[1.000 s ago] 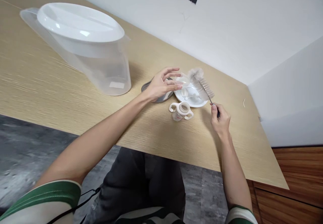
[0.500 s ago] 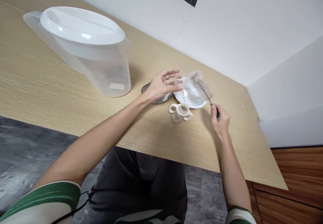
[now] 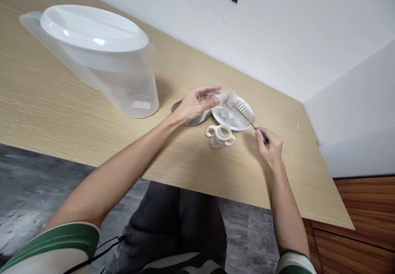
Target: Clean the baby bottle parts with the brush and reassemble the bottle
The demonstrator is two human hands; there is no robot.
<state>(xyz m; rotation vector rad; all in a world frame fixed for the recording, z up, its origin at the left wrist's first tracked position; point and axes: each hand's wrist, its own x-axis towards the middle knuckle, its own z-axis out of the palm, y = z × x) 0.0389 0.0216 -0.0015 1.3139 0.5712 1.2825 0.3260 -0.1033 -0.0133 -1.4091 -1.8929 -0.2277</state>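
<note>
My right hand is closed around the dark handle of a bottle brush, whose bristles point up and left. My left hand pinches a small clear plastic cap between thumb and fingers. The brush's tufted tip is right at the cap; whether it is inside the opening I cannot tell. Below both hands a white plate holds small white pieces, partly hidden by the brush. A baby bottle with two handles stands upright and uncapped in front of the plate.
A large translucent pitcher with a white lid stands at the left. Under my left hand lies a grey metal tray, partly covered. A thin white strip lies at the right of the wooden table. A white wall borders the back.
The brush has moved left and down, bringing its tip to the clear cap. My left hand's fingers have closed in a little. The bottle and plate stay put.
</note>
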